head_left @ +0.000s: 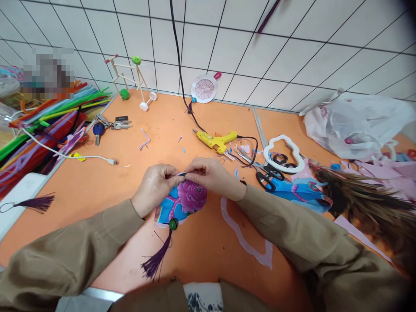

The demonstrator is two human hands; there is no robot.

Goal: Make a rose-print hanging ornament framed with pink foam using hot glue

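Note:
A blue fabric piece with a large purple-pink flower (191,197) hangs between my hands over the orange table (130,143). My left hand (155,187) pinches its top edge from the left, thumb and fingers pressed together. From the right, my right hand (214,175) pinches the same edge, and the fingertips of both hands nearly meet there. A small dark strip shows between the fingertips. At the lower edge of the fabric sits a green bell (173,224), with a dark purple tassel (158,259) below it.
Beyond my hands lies a yellow glue gun (216,141) with a black cable. Scissors (268,177), a white scalloped frame (286,149) and feathers (367,199) are at right. Keys (120,125), colourful pipe cleaners (48,130) and another tassel (39,202) are at left.

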